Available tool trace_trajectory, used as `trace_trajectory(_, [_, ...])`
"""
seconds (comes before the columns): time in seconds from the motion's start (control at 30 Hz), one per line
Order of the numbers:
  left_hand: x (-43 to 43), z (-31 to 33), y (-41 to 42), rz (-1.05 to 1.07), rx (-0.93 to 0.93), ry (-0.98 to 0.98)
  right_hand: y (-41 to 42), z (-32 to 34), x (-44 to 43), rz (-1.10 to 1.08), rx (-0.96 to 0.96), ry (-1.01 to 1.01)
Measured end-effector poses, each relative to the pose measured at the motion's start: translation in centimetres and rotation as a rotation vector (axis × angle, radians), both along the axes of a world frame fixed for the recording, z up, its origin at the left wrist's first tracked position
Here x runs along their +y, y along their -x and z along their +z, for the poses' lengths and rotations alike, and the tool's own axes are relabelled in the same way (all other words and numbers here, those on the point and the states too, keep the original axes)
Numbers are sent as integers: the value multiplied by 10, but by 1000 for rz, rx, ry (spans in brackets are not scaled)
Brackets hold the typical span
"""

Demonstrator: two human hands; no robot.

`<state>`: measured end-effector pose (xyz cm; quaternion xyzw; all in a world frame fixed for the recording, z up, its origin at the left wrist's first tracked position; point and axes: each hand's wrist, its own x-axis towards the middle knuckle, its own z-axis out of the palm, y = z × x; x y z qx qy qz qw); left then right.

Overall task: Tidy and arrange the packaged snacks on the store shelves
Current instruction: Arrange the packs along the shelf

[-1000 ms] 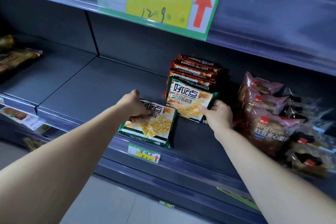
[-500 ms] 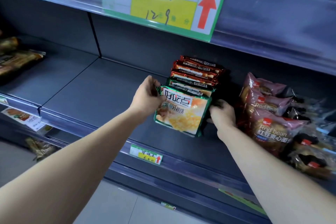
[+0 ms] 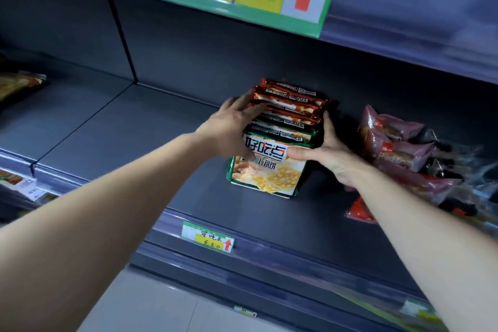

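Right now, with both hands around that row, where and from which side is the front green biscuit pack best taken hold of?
Likely its top edge, pinched from above and in front. The front green pack stands nearly upright, flat face forward, back against the row, while the left hand and right hand cover its upper sides.
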<state>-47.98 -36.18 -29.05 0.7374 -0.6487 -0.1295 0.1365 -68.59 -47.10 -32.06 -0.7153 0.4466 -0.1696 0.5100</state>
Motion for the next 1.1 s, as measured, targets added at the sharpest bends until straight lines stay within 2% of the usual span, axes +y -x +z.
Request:
trace_trajectory(0.13, [-10,6,0,-76,-61,-79,-5,26,-18,124,119,88])
trace_trajectory(0.23, [-10,5,1,-87,-111,-55,-10,37,-22,188,354,207])
trace_trajectory(0.3, [-9,4,0,-94,-138,-47,-15,38,-24,204,445,239])
trace_trajectory(0.5, [1,6,-12,-57,-156,-47,-33,37,-18,213,402,332])
trace_trajectory(1.1, [11,-1,-37,7,-213,-51,-68,39,-6,239,427,317])
